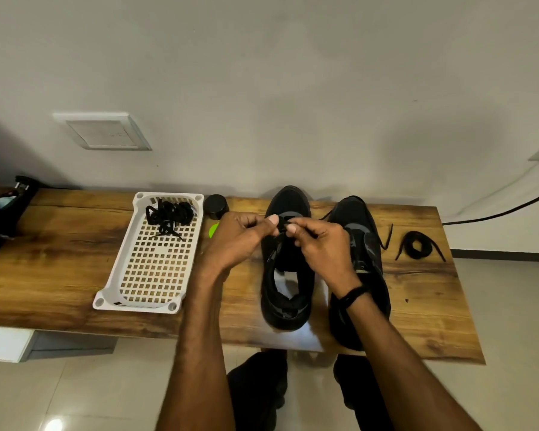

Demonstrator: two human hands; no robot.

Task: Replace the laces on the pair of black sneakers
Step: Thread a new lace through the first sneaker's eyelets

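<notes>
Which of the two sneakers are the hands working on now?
The left sneaker, nearer the basket: the left hand and right hand pinch a lace over its front. No fingers touch the right sneaker.

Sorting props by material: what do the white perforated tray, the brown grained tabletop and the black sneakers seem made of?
White perforated tray: moulded plastic, matte; even square holes, rounded rim. Brown grained tabletop: wood or wood-look laminate, slightly glossy; bold grain, glare at the near edge. Black sneakers: probably matte fabric uppers with padded collars; too dark to be sure.
</notes>
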